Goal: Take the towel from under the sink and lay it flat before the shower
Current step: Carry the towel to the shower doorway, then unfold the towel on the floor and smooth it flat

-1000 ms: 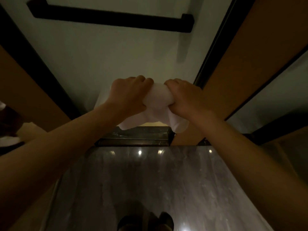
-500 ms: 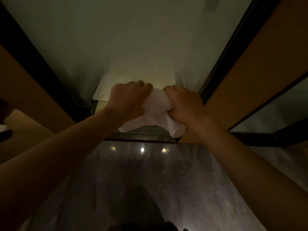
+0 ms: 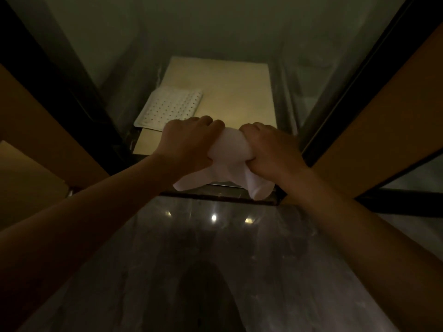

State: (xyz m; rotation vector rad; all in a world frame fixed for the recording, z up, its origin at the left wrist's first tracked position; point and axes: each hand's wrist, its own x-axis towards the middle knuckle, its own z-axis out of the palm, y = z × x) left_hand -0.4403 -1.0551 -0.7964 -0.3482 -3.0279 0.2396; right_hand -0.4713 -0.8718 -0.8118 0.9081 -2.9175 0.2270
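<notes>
A white mat (image 3: 167, 109) dotted with holes lies at the left of the cream shower floor (image 3: 235, 92). The left hand (image 3: 187, 142) and right hand (image 3: 273, 149), each grip curled tight, bunch a soft white towel (image 3: 230, 161) in the air above the dark threshold (image 3: 215, 196). Glossy grey marble floor (image 3: 239, 248) lies open below.

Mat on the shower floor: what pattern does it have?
The mat is white with rows of small dark holes, seen in the head view, the only one.

A perforated mat (image 3: 167, 109), perhaps rubber, lies on the pale floor (image 3: 235, 92).
</notes>
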